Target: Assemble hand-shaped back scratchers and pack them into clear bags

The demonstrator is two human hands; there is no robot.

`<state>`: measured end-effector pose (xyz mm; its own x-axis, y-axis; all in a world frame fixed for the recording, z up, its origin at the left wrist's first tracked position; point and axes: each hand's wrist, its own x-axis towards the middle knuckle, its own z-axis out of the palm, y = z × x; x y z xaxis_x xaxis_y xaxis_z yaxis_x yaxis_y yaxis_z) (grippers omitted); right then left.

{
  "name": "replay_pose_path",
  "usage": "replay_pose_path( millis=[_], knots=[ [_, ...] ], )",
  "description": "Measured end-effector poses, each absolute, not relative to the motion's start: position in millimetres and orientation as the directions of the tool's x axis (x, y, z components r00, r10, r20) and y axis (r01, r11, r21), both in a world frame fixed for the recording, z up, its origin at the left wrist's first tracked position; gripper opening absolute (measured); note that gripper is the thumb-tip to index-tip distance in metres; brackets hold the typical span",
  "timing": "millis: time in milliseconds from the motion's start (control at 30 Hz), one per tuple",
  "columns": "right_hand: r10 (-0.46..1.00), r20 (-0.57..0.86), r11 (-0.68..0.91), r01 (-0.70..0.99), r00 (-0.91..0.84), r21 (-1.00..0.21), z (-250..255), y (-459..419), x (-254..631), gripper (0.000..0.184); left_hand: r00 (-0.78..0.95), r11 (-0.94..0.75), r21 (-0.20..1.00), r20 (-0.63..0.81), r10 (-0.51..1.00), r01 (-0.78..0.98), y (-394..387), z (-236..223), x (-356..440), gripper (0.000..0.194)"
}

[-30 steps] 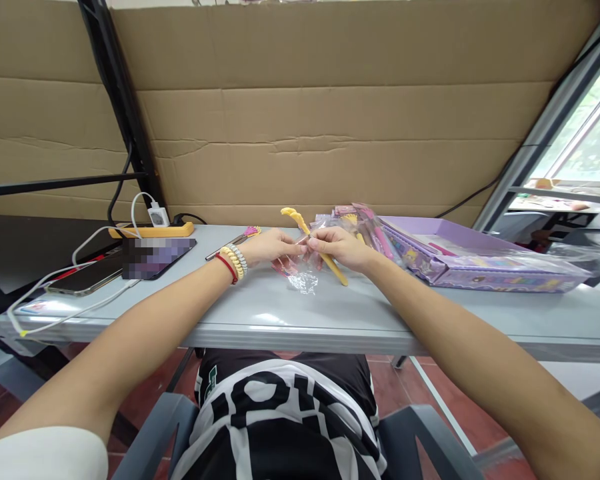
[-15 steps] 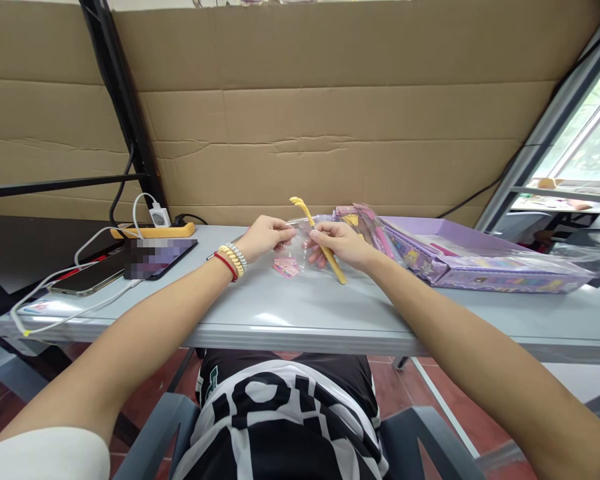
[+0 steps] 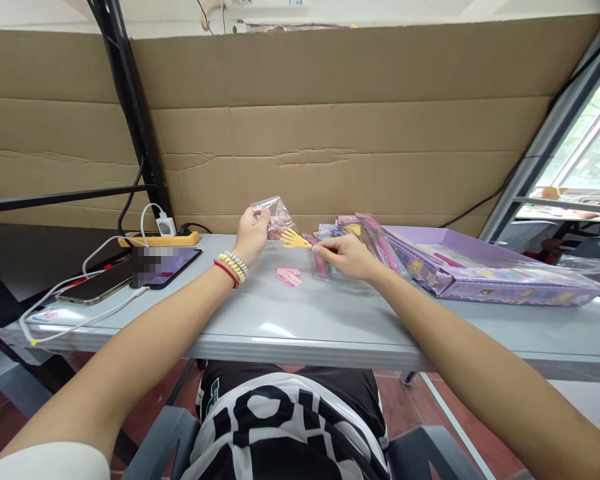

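Observation:
My left hand (image 3: pixel 253 233) pinches a clear plastic bag (image 3: pixel 278 217) and holds it up above the table. Between the fingers of my right hand (image 3: pixel 345 256) is a yellow hand-shaped stick (image 3: pixel 296 239), its spread plastic fingers pointing left toward the bag. The rest of the stick is hidden by my right hand. Below and between both hands, a small pink printed card (image 3: pixel 289 277) lies flat on the grey table (image 3: pixel 300 320). Just behind my right hand are several bagged items, among them a pink one (image 3: pixel 387 252) and another yellow hand shape (image 3: pixel 353 229).
A purple tray-like box (image 3: pixel 510 288) with plastic film stands on the right. At the left lie two phones, one dark (image 3: pixel 97 283), with white cables and a yellow power strip (image 3: pixel 165 240). A cardboard panel (image 3: pixel 320 133) rises behind the table.
My left hand has lifted the clear bag up and to the left. The yellow stick has turned from slanting upright to pointing left, in my right hand. The view has tilted upward slightly.

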<state>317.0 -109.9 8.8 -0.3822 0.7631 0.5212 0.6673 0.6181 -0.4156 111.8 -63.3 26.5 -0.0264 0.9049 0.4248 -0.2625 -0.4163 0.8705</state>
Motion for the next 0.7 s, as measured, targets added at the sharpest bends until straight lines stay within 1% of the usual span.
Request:
replay_pose_path(
  millis=[167,333,400,500,600,700],
  knots=[
    [0.757,0.570,0.579,0.731,-0.318,-0.360,9,-108,318,0.043,0.142,-0.333,0.863,0.410,0.901,-0.380,-66,25,111,0.016],
    [0.752,0.602,0.559,0.743,-0.268,-0.368,10,-106,321,0.043,0.260,-0.266,0.845,0.416,0.871,-0.463,-68,23,110,0.026],
    [0.754,0.605,0.553,0.746,-0.257,-0.371,10,-105,321,0.042,0.283,-0.248,0.843,0.414,0.865,-0.477,-71,23,110,0.026],
    [0.744,0.621,0.554,0.747,-0.246,-0.369,9,-103,322,0.043,0.301,-0.235,0.844,0.412,0.860,-0.483,-74,24,111,0.020],
    [0.734,0.641,0.553,0.743,-0.222,-0.376,8,-102,323,0.043,0.307,-0.237,0.847,0.412,0.858,-0.476,-75,24,111,0.023],
    [0.719,0.664,0.559,0.738,-0.205,-0.377,8,-103,322,0.042,0.296,-0.244,0.850,0.410,0.863,-0.466,-74,23,112,0.017]
  ],
)
